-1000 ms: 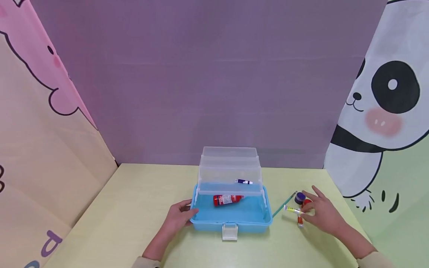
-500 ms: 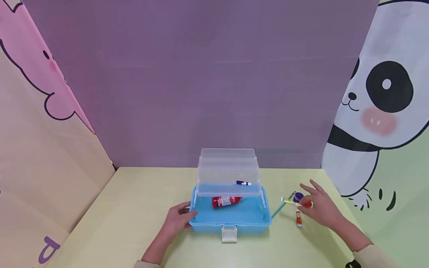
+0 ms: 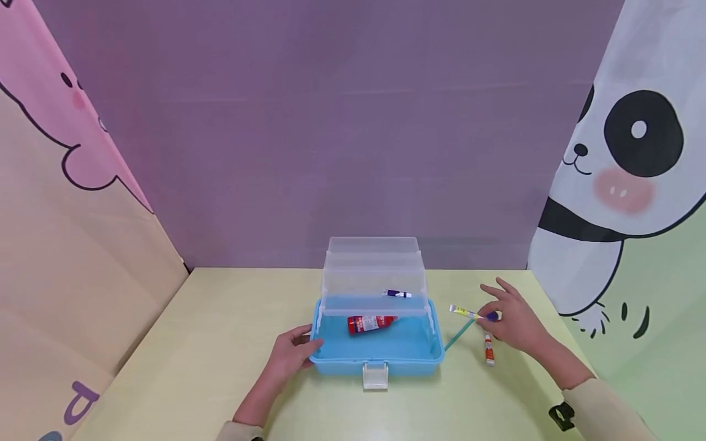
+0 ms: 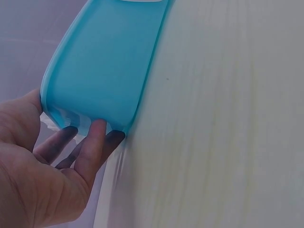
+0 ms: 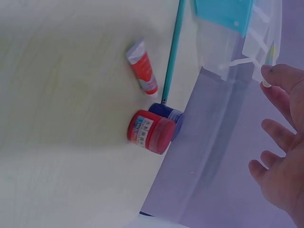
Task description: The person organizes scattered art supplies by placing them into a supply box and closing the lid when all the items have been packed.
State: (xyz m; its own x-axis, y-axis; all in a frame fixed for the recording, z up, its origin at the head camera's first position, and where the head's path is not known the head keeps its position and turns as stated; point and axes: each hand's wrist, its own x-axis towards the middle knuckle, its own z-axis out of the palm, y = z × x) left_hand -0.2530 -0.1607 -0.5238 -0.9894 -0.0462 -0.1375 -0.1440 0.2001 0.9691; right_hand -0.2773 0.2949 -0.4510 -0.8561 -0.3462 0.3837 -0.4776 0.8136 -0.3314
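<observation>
My left hand [image 3: 290,355] grips the left end of a light blue plastic box [image 3: 380,368], thumb at the rim and fingers against the outer side [image 4: 102,57]. The box stands open, its clear lid [image 3: 375,260] tilted back. My right hand [image 3: 515,321] pinches a yellow paint tube [image 3: 462,311] between thumb and forefinger, above the table right of the box; its other fingers are spread. Inside the box lies a red bottle [image 3: 369,324]. A small paint tube with a dark blue label [image 3: 397,294] shows in the lid area.
Right of the box lie a teal paintbrush [image 3: 459,335] and an orange-red paint tube [image 3: 489,350]. A red paint jar [image 5: 149,132] and a dark blue jar [image 5: 178,124] sit together in the right wrist view. A purple backdrop [image 3: 287,153] rises behind the table [image 3: 237,306].
My right hand has lifted the yellow tube off the table and moved it slightly up and left. My left hand keeps its grip on the box.
</observation>
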